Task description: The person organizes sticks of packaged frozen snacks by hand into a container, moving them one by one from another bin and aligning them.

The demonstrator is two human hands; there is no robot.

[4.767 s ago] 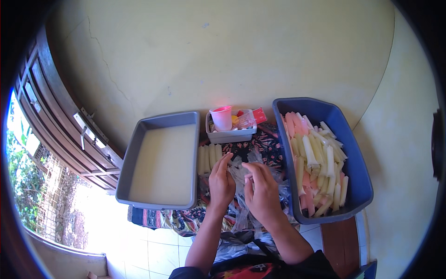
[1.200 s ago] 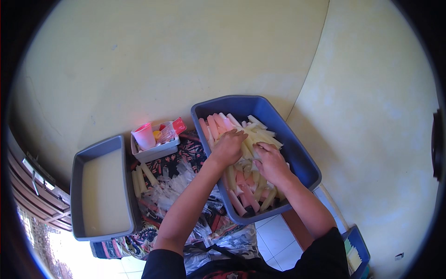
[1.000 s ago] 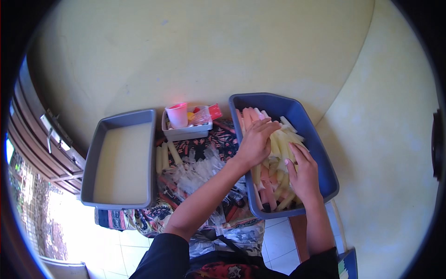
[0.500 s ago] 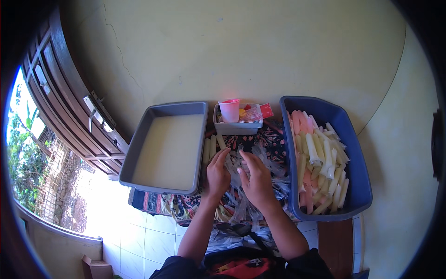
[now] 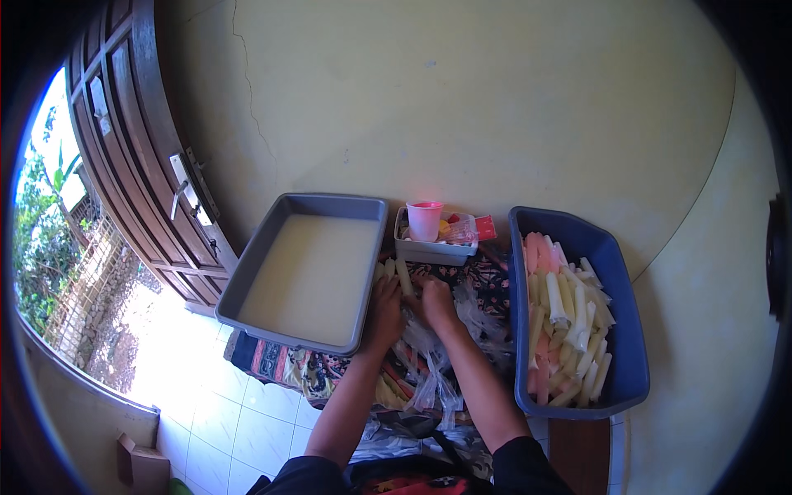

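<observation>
A few pale filled plastic tubes [image 5: 404, 278] lie beside the grey tray, at my fingertips. My left hand [image 5: 384, 315] rests against the tray's right side, its fingers stretched forward over the near ends of the tubes. Curled fingers of my right hand [image 5: 436, 304] close at the lower end of the rightmost tube; the exact grip is partly hidden. Clear empty plastic sleeves [image 5: 433, 363] are strewn under and around my wrists on the patterned cloth [image 5: 289, 363].
To the left stands the grey tray [image 5: 373, 247] of milky liquid. A small white box [image 5: 437, 252] behind my hands holds a pink cup [image 5: 425, 221] and packets. On the right, a blue tub [image 5: 631, 330] contains many pale and pink tubes. A wooden door [image 5: 136, 157] stands open at left.
Both hands, raised with fingers apart before, have come down onto the tubes. My right hand's fingers have curled in at a tube's end. The view has shifted slightly.
</observation>
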